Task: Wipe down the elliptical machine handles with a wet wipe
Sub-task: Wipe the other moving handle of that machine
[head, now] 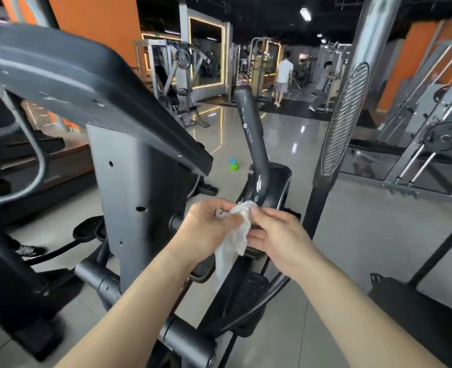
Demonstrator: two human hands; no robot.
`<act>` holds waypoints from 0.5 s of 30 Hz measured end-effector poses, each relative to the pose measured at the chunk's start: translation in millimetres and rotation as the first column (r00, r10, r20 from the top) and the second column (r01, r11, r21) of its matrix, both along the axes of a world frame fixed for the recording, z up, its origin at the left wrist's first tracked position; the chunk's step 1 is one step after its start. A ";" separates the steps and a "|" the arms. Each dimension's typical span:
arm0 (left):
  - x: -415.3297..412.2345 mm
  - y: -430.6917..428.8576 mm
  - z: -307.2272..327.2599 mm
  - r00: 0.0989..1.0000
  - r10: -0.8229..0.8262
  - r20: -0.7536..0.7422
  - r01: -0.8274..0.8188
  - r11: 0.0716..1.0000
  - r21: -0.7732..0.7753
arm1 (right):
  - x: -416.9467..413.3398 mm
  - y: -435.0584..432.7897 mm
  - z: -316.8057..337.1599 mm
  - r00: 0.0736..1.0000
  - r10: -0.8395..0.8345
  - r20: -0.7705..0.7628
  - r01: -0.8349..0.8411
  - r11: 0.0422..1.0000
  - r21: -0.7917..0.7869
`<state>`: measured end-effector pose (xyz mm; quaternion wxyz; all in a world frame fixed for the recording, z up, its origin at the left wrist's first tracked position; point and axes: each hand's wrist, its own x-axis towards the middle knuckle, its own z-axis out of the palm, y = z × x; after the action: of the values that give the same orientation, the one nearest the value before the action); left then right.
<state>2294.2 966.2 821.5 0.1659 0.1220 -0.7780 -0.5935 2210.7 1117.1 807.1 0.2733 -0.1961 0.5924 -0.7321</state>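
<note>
A white wet wipe (pixel 234 240) hangs crumpled between both hands in the middle of the view. My left hand (pixel 209 229) grips its upper left part with curled fingers. My right hand (pixel 275 235) pinches its top edge with thumb and forefinger. Just above the hands rises a dark grey elliptical handle (pixel 252 139), curving up and away, with wet streaks on its lower part. The elliptical's console (pixel 86 83) and grey column (pixel 137 197) fill the left side. A tall grey handle bar (pixel 362 83) with a ribbed oval grip stands to the right.
A green and blue container (pixel 234 164) stands on the shiny tiled floor beyond the machine. Weight racks (pixel 432 134) line the right side. Two people stand among machines at the far back. Pedals and linkage arms lie below my hands.
</note>
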 end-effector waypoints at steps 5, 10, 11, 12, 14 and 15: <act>-34.4 23.1 26.5 0.998 0.003 -0.055 -0.013 0.985 -0.171 | -42.9 7.1 8.0 0.944 -0.112 -0.309 0.133 0.990 0.045; -63.6 11.2 56.2 0.930 0.307 -0.201 -0.344 0.920 -0.188 | -82.5 -11.5 37.6 0.810 -0.359 -0.465 0.372 0.926 -0.067; -68.9 7.9 64.0 0.906 0.355 -0.230 -0.403 0.891 -0.210 | -86.9 -19.1 48.9 0.792 -0.386 -0.473 0.375 0.919 -0.121; -73.8 4.9 71.8 0.883 0.389 -0.261 -0.449 0.862 -0.235 | -89.9 -27.1 62.0 0.783 -0.406 -0.472 0.351 0.914 -0.203; -83.6 0.2 86.8 0.847 0.427 -0.316 -0.509 0.823 -0.253 | -94.6 -41.8 93.5 0.728 -0.460 -0.507 0.290 0.878 -0.380; -88.8 -0.9 93.8 0.832 0.439 -0.338 -0.532 0.804 -0.266 | -98.4 -46.8 110.0 0.648 -0.499 -0.576 0.273 0.858 -0.435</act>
<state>2205.4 965.3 915.4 0.4329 0.2084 -0.7839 -0.3933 2112.3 1070.4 917.1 -0.1574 -0.3537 0.5556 -0.7359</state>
